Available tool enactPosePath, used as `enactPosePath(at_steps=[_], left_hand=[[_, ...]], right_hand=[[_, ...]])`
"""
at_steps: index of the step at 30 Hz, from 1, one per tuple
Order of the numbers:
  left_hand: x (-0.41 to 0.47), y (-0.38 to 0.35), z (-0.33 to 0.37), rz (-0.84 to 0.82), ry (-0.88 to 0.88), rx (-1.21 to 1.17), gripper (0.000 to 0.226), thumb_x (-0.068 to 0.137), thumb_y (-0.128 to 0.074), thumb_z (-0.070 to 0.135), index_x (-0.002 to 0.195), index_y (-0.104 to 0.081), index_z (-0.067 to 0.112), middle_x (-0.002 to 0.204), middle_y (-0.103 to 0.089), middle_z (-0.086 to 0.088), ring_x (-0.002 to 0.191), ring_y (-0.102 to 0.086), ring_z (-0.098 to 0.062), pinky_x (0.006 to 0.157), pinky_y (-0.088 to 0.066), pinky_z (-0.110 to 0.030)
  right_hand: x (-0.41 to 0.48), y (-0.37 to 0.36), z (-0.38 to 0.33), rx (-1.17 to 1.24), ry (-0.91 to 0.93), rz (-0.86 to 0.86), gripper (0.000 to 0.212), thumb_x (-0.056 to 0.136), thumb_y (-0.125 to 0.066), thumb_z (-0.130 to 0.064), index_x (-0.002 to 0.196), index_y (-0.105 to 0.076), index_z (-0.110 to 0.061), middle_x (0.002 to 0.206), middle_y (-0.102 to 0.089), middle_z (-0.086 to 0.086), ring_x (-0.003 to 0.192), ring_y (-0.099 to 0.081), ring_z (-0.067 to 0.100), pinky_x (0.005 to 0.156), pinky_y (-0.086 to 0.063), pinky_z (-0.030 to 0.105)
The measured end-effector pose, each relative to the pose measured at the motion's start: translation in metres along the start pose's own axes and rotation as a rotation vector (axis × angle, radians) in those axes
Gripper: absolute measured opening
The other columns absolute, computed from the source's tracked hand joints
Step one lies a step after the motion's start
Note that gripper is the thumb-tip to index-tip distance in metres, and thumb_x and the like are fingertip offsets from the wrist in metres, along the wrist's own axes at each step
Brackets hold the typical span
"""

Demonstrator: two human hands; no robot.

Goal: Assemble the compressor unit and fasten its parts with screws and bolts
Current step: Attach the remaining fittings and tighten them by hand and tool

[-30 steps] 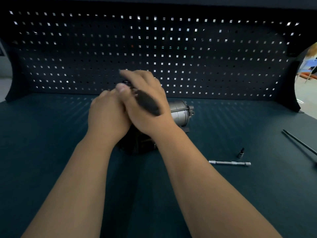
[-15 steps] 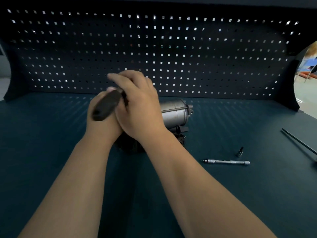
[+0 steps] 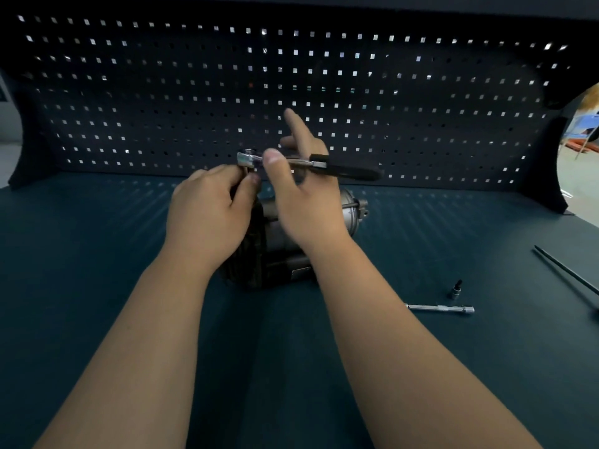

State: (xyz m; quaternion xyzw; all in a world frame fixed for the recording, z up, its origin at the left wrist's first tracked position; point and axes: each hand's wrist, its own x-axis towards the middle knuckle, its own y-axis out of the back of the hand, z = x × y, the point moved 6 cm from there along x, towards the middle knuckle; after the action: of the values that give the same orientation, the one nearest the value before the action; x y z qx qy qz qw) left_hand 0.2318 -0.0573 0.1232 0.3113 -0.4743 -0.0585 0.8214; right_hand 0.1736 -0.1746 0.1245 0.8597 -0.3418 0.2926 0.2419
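While your bare forearms reached in from the near edge, the dark surface [image 3: 97, 286] carried a slim chrome extension bar [image 3: 440, 308] lying flat to your right. A small socket bit [image 3: 455, 289] stood just beyond the bar, and a long dark rod [image 3: 565, 270] lay slanted toward the right edge, well apart from both. These three lay where they had been half a second before.

Farther in, the compressor unit [image 3: 291, 234] sat on its side on the surface, at the middle, its grey metal end pointing right and its dark end largely hidden behind your left wrist.

Above the compressor unit, your left hand [image 3: 207, 215] was curled tight just under the head of the ratchet [image 3: 248, 158], thumb and fingertips pinching there; what they closed on was hidden. Your right hand [image 3: 304, 202] held the ratchet's shaft loosely between the thumb and the fingers behind it, with the index finger pointing straight up. Half a second before, the black handle had pointed left over your left hand with your right hand closed over it. It now pointed right, past your right hand.

Behind everything stood the black pegboard [image 3: 389, 92].
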Motion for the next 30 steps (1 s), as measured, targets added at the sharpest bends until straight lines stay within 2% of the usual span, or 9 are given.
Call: enactPosePath(at_steps=[4, 7, 9, 11, 17, 23, 25, 28, 30], left_hand=[[0.000, -0.008, 0.000, -0.067, 0.032, 0.038, 0.023, 0.093, -0.049, 0.012, 0.109, -0.061, 0.003, 0.102, -0.063, -0.025, 0.099, -0.057, -0.039, 0.080, -0.042, -0.041], [-0.006, -0.009, 0.006, -0.095, 0.150, -0.165, 0.048, 0.090, -0.053, -0.002, 0.134, -0.039, -0.017, 0.137, -0.041, -0.040, 0.128, -0.040, -0.049, 0.105, -0.028, -0.040], [-0.005, -0.012, 0.000, -0.132, 0.176, -0.191, 0.039, 0.095, -0.047, 0.004, 0.130, -0.046, -0.012, 0.133, -0.048, -0.034, 0.126, -0.045, -0.045, 0.104, -0.032, -0.037], [-0.002, -0.010, -0.005, -0.110, 0.129, -0.060, 0.021, 0.097, -0.045, 0.010, 0.108, -0.060, 0.001, 0.105, -0.062, -0.020, 0.100, -0.056, -0.035, 0.087, -0.041, -0.039], [0.000, -0.001, 0.003, 0.000, 0.001, 0.031, 0.037, 0.098, -0.041, 0.036, 0.079, -0.060, 0.010, 0.073, -0.048, 0.007, 0.077, -0.051, -0.025, 0.067, -0.033, -0.033], [-0.004, 0.001, -0.009, 0.112, 0.192, -0.135, 0.023, 0.093, -0.054, 0.032, 0.077, -0.066, 0.021, 0.062, -0.055, 0.013, 0.059, -0.053, -0.004, 0.049, -0.031, -0.019], [-0.004, -0.002, -0.005, 0.053, 0.207, -0.118, 0.018, 0.095, -0.048, 0.021, 0.088, -0.063, 0.016, 0.075, -0.062, 0.003, 0.069, -0.055, -0.007, 0.057, -0.031, -0.020], [-0.003, -0.008, 0.008, -0.086, 0.181, -0.189, 0.050, 0.093, -0.031, 0.020, 0.127, -0.047, -0.013, 0.126, -0.051, -0.037, 0.118, -0.049, -0.045, 0.098, -0.036, -0.038], [-0.002, -0.010, 0.000, -0.068, 0.196, -0.125, 0.041, 0.096, -0.039, 0.017, 0.123, -0.051, -0.011, 0.119, -0.055, -0.035, 0.108, -0.052, -0.043, 0.089, -0.040, -0.043]], right_hand=[[-0.016, -0.023, -0.035, -0.112, 0.281, 0.020, 0.048, 0.092, -0.052, -0.032, 0.137, -0.053, -0.018, 0.123, -0.053, 0.009, 0.112, -0.052, 0.024, 0.095, -0.046, 0.045], [-0.023, -0.039, -0.047, -0.282, 0.348, 0.004, 0.037, 0.090, -0.064, -0.033, 0.122, -0.067, -0.015, 0.122, -0.056, 0.010, 0.112, -0.048, 0.030, 0.093, -0.042, 0.051], [-0.022, -0.037, -0.045, -0.264, 0.315, 0.005, 0.035, 0.089, -0.064, -0.034, 0.118, -0.068, -0.014, 0.121, -0.057, 0.009, 0.111, -0.050, 0.029, 0.094, -0.042, 0.051], [-0.017, -0.026, -0.038, -0.221, 0.248, 0.011, 0.040, 0.089, -0.055, -0.036, 0.122, -0.064, -0.015, 0.123, -0.056, 0.007, 0.112, -0.051, 0.027, 0.096, -0.041, 0.048], [0.002, 0.003, 0.004, -0.028, -0.163, -0.011, 0.059, 0.085, -0.041, -0.050, 0.141, -0.044, -0.030, 0.136, -0.052, -0.005, 0.125, -0.047, 0.015, 0.104, -0.041, 0.042], [-0.007, -0.011, -0.018, -0.024, 0.056, 0.100, 0.049, 0.088, -0.048, -0.032, 0.136, -0.053, -0.024, 0.122, -0.056, 0.003, 0.109, -0.056, 0.017, 0.096, -0.046, 0.044], [-0.015, -0.020, -0.034, -0.128, 0.251, 0.132, 0.039, 0.087, -0.056, -0.021, 0.124, -0.064, -0.014, 0.114, -0.059, 0.009, 0.103, -0.056, 0.028, 0.090, -0.045, 0.049], [-0.017, -0.035, -0.043, -0.297, 0.334, 0.085, 0.021, 0.085, -0.068, -0.022, 0.104, -0.074, -0.015, 0.112, -0.061, 0.007, 0.104, -0.054, 0.029, 0.090, -0.042, 0.049], [-0.013, -0.033, -0.041, -0.320, 0.292, 0.071, 0.016, 0.086, -0.069, -0.031, 0.092, -0.075, -0.018, 0.110, -0.060, 0.003, 0.104, -0.053, 0.026, 0.092, -0.041, 0.047]])
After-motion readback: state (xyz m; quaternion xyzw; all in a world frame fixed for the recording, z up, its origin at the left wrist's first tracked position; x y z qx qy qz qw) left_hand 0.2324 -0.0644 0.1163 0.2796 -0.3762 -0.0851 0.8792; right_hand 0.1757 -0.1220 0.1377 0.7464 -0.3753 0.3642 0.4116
